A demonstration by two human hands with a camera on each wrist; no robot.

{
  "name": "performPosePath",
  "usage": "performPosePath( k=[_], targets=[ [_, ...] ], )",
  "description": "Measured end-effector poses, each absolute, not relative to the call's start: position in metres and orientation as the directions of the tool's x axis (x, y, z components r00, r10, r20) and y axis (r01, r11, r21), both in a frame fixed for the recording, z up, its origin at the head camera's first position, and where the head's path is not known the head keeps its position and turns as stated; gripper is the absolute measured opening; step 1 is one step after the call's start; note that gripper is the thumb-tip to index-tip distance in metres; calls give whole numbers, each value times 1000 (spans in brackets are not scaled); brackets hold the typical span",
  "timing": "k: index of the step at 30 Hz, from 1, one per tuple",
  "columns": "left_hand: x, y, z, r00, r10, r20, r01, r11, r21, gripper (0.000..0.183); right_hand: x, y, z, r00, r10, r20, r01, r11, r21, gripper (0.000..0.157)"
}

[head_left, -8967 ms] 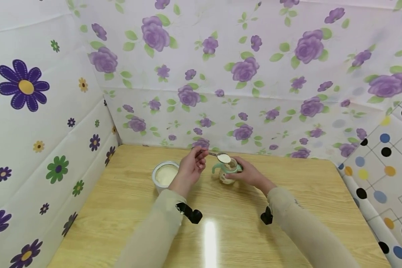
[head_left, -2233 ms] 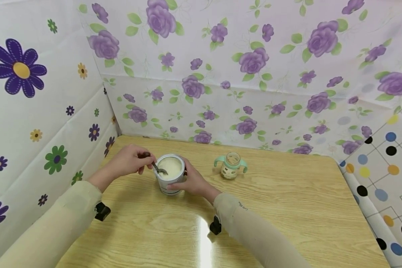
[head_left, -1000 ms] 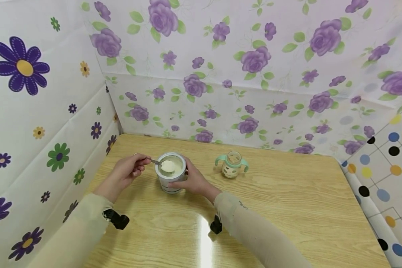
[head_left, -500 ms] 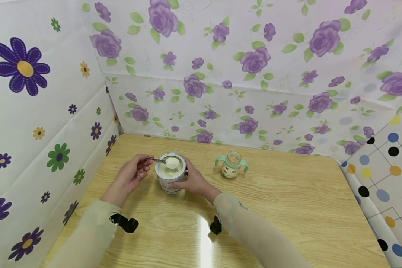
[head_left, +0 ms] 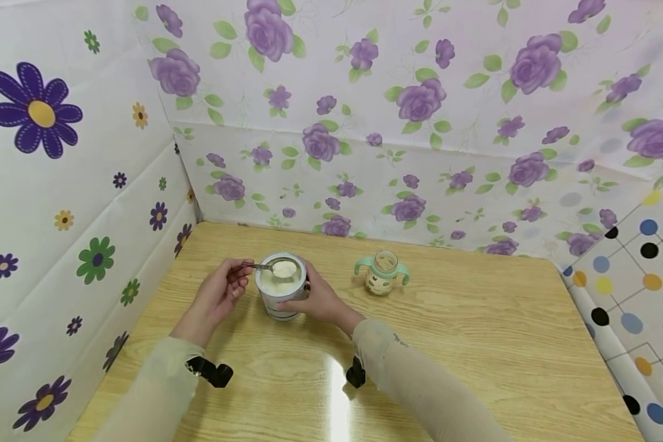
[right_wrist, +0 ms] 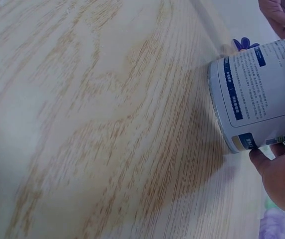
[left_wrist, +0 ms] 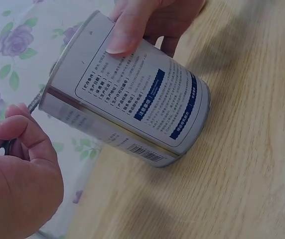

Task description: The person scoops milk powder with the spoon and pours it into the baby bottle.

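Note:
A spoon (head_left: 264, 267) heaped with pale powder lies level over the mouth of an open can (head_left: 273, 302), its handle pinched by my left hand (head_left: 221, 291). More of the same powder fills part of the can. Around the can's right side curls my right hand (head_left: 319, 296), its thumb across the front. Printed text and a barcode cover the can wall (left_wrist: 127, 94) in the left wrist view, where the spoon's bowl is hidden behind the rim. To the right stands a glass baby bottle (head_left: 381, 279), uncapped, with a mint-green collar and two handles.
The wooden table (head_left: 475, 344) carries the can and the bottle, which stand apart. A purple-flowered cloth (head_left: 420, 153) hangs along the back edge, with a daisy-print cloth (head_left: 88, 202) on the left and a dotted one (head_left: 635, 294) on the right.
The spoon has come up out of the powder heaped and now levels above it, as my left hand shifts slightly right. Earlier both hands were at the bottle; my right hand now holds the can.

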State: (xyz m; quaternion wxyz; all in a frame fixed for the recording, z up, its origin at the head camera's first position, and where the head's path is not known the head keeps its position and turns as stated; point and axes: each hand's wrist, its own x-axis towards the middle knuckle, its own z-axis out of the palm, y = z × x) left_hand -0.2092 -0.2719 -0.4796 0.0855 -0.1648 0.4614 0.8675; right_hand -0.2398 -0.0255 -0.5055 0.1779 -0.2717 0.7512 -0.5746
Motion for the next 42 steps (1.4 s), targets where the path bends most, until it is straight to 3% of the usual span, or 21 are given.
performPosePath(
  k=[23,33,37,42],
  targets=[
    [-207,-271,-479,-921,-23,-388,-301,-588,751,40,-238,-25,-505,-787,-614,63,-220,183,-958,101],
    [-207,-261,-480,-915,-80,-396,-282,-575,768,41,-250,-30,-534,-804,-591,63,-229,211,-950,104],
    [-208,-259,-479,-914,-83,-397,-280,-577,767,42,-243,-27,-516,-794,-605,66,-232,201,-952,102],
    [-210,-259,-478,-919,-77,-387,-274,-582,766,41,-250,-27,-525,-781,-621,69,-243,200,-949,105]
  ],
)
